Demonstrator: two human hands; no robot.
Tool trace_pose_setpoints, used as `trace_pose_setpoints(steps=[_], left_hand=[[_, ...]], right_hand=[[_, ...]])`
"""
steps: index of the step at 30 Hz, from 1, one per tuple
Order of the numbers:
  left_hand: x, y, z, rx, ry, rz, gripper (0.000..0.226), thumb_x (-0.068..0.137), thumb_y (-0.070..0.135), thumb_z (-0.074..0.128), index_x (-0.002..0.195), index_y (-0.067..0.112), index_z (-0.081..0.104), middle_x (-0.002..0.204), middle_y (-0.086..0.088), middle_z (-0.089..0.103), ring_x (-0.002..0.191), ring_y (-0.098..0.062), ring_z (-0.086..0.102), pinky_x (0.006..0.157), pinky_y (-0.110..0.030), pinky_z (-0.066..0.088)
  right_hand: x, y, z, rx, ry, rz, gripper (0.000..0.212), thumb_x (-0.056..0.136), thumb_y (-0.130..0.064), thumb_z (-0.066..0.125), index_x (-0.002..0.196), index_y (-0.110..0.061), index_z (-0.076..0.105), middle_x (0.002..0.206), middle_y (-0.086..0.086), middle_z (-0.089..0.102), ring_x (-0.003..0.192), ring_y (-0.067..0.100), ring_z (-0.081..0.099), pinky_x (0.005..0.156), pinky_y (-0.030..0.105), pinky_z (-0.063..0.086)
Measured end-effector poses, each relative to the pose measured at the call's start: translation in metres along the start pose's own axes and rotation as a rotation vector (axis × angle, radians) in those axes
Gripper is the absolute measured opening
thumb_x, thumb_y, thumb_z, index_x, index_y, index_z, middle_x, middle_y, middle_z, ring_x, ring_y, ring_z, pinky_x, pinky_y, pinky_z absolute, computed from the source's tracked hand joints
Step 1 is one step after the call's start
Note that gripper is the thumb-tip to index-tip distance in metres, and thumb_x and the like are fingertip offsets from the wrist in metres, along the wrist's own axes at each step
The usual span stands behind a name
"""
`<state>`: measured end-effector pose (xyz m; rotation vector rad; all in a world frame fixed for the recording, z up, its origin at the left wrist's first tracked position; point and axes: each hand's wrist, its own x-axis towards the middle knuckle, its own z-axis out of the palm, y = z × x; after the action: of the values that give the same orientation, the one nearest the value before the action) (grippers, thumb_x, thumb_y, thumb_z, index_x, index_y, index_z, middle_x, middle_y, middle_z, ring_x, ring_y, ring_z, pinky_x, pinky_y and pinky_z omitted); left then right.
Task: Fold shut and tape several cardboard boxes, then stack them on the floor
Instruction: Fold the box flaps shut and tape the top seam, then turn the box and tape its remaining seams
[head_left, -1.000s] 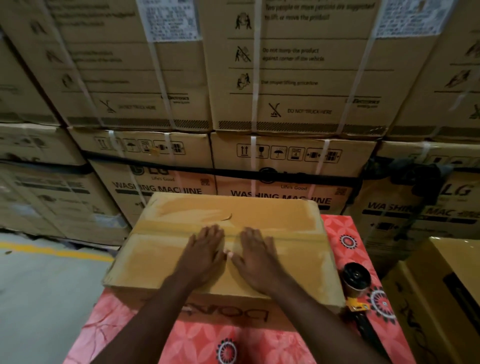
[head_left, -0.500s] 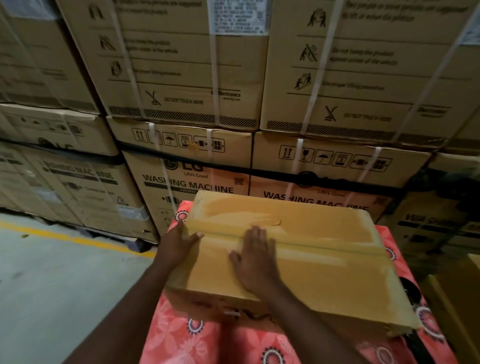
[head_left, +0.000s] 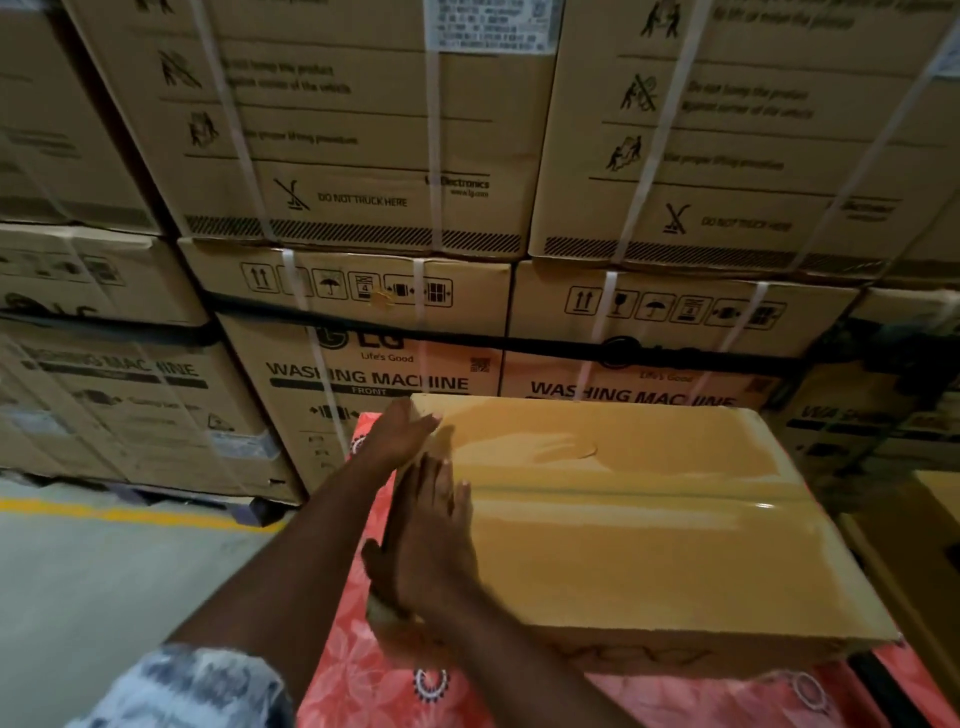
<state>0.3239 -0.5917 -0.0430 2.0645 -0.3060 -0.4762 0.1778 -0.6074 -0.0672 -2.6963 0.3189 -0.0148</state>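
Observation:
A closed cardboard box (head_left: 649, 530) lies on the red flowered tabletop (head_left: 353, 680), with clear tape running along its top seam. My left hand (head_left: 402, 431) reaches to the box's far left corner, fingers straight against its left end. My right hand (head_left: 428, 540) lies flat with straight fingers on the box's top near the left edge, over the taped seam. Neither hand grips anything. The tape dispenser is out of view.
Tall stacks of strapped washing-machine cartons (head_left: 363, 208) form a wall just behind the table. Bare concrete floor (head_left: 104, 587) with a yellow line lies to the left. Another brown box (head_left: 930, 545) stands at the right edge.
Both hands have slid left from the middle of the box top to its left end; my left hand went to the far left corner. The view has swung left, and the dispenser left the frame.

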Motion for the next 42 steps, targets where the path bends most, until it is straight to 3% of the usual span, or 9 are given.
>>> trace_pose_setpoints(steps=[5,9,15,22,26,32,34,38,42], left_hand=[[0.031,-0.003,0.013,-0.051,0.038,-0.007,0.054,0.095,0.018,0.068,0.144,0.012,0.046,0.143,-0.012,0.051,0.13,-0.032,0.051,0.093,-0.035,0.044],[0.036,-0.028,0.008,-0.16,0.058,0.048,0.043,0.094,0.018,0.07,0.135,0.019,0.057,0.128,-0.003,0.061,0.114,-0.024,0.062,0.08,-0.032,0.053],[0.006,-0.057,-0.014,-0.282,0.206,0.033,0.039,0.093,0.013,0.071,0.131,0.013,0.06,0.119,-0.009,0.064,0.088,-0.013,0.062,0.067,-0.024,0.049],[-0.06,-0.109,-0.027,-0.446,0.405,-0.029,0.043,0.088,0.028,0.076,0.128,0.018,0.06,0.123,-0.013,0.065,0.105,-0.03,0.065,0.082,-0.043,0.056],[-0.105,-0.113,-0.009,-0.554,0.534,-0.072,0.042,0.092,0.011,0.072,0.129,0.006,0.055,0.124,-0.017,0.063,0.109,-0.03,0.061,0.088,-0.04,0.049],[-0.162,-0.09,0.052,-0.547,0.635,-0.072,0.042,0.09,0.012,0.073,0.128,0.009,0.055,0.115,-0.011,0.06,0.101,-0.024,0.059,0.071,-0.028,0.044],[-0.183,-0.082,0.078,-0.548,0.647,-0.074,0.041,0.09,0.012,0.073,0.127,0.013,0.056,0.115,-0.009,0.062,0.101,-0.024,0.06,0.076,-0.029,0.045],[-0.224,-0.066,0.134,-0.533,0.691,-0.069,0.039,0.089,0.012,0.073,0.123,0.016,0.055,0.115,-0.01,0.062,0.101,-0.025,0.061,0.082,-0.031,0.044],[-0.264,-0.05,0.186,-0.504,0.705,-0.061,0.04,0.087,0.017,0.076,0.119,0.019,0.051,0.118,-0.011,0.062,0.1,-0.026,0.063,0.081,-0.034,0.05]], right_hand=[[0.005,0.002,-0.002,-0.011,-0.023,0.03,0.106,0.089,-0.05,0.058,0.16,-0.007,-0.009,0.168,0.018,-0.013,0.154,0.033,-0.017,0.123,0.055,-0.008],[0.0,0.002,-0.005,-0.04,-0.035,-0.006,0.105,0.09,-0.049,0.059,0.16,-0.006,-0.006,0.168,0.018,-0.012,0.155,0.033,-0.015,0.124,0.055,-0.006],[-0.017,0.006,-0.005,-0.089,-0.121,-0.166,0.104,0.089,-0.052,0.058,0.161,-0.01,-0.004,0.169,0.011,-0.014,0.155,0.026,-0.017,0.125,0.052,-0.006],[-0.063,0.026,-0.01,-0.121,-0.197,-0.414,0.087,0.095,-0.041,0.052,0.162,-0.013,0.005,0.171,0.003,-0.005,0.156,0.017,-0.008,0.126,0.044,-0.004],[-0.097,0.054,-0.023,-0.134,-0.22,-0.473,0.078,0.093,-0.029,0.046,0.162,-0.013,0.012,0.171,0.004,0.002,0.157,0.019,-0.002,0.126,0.048,0.0],[-0.143,0.115,-0.051,-0.155,-0.229,-0.456,0.081,0.089,-0.055,0.014,0.162,-0.02,0.015,0.171,-0.001,0.006,0.157,0.016,0.003,0.126,0.049,0.001],[-0.163,0.142,-0.068,-0.157,-0.25,-0.444,0.093,0.078,-0.062,0.008,0.162,-0.022,0.015,0.171,-0.003,0.007,0.156,0.014,0.005,0.125,0.045,-0.002],[-0.191,0.207,-0.091,-0.166,-0.195,-0.393,0.071,0.093,-0.038,0.03,0.162,-0.026,0.018,0.169,-0.007,0.012,0.156,0.012,0.007,0.126,0.046,0.003],[-0.213,0.27,-0.101,-0.183,-0.097,-0.329,0.078,0.094,-0.016,0.052,0.162,-0.029,0.017,0.169,-0.011,0.011,0.155,0.008,0.006,0.126,0.046,0.007]])
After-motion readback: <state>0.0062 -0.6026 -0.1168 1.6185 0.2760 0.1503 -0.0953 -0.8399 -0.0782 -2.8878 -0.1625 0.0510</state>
